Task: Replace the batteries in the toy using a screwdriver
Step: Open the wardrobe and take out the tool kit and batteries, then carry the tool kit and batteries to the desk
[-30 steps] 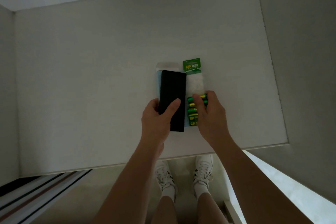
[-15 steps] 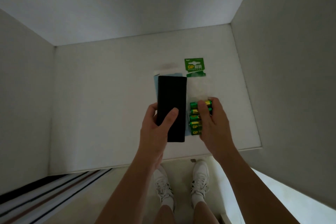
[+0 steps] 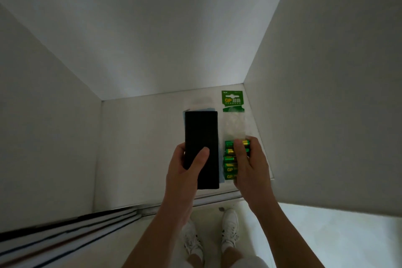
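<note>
Black case (image 3: pixel 201 137): one, gripped by left hand (image 3: pixel 185 174), fingers (image 3: pixel 201 156) curled round.
Battery pack (image 3: pixel 235 129): one, pinched by right hand (image 3: pixel 253 167).

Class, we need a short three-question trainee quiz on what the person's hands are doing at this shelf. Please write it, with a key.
1. True or false: the left hand grips the black case.
2. What do the fingers of the right hand curl round? A) a screwdriver B) the battery pack C) nothing
3. Fill in: the pack's header card is coloured ____.
Key: 1 true; 2 B; 3 green.
</note>
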